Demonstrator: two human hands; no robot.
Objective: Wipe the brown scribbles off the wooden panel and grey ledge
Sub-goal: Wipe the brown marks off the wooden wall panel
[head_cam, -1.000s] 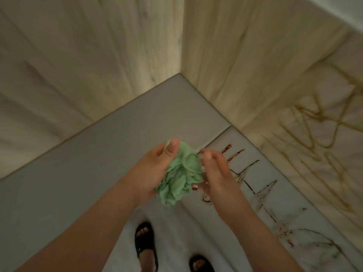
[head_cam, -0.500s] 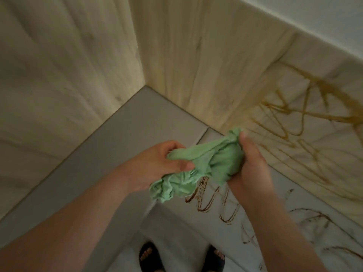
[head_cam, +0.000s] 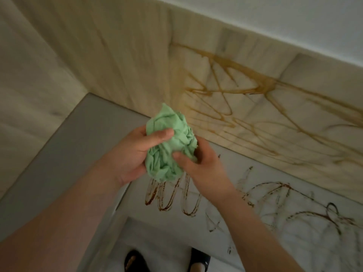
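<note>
A crumpled green cloth [head_cam: 172, 144] is bunched between both hands, in the air above the grey ledge [head_cam: 74, 146]. My left hand [head_cam: 133, 154] grips it from the left with the thumb across the front. My right hand [head_cam: 200, 169] holds it from the right and below, fingers curled round the cloth. Light brown scribbles [head_cam: 245, 91] cover the wooden panel [head_cam: 127, 55] to the right of the cloth. Dark brown loops and scrawls [head_cam: 172, 197] mark the pale ledge surface under and right of my hands.
A second wooden panel [head_cam: 29, 85] meets the first in a corner at the left. A white wall [head_cam: 294, 20] runs above the panel. My feet in black sandals [head_cam: 135, 260] stand on the floor below the ledge.
The view has swung right, bringing more of the scribbled panel into sight. The cloth, stretched between my hands before, is now gathered into a tighter ball and raised slightly.
</note>
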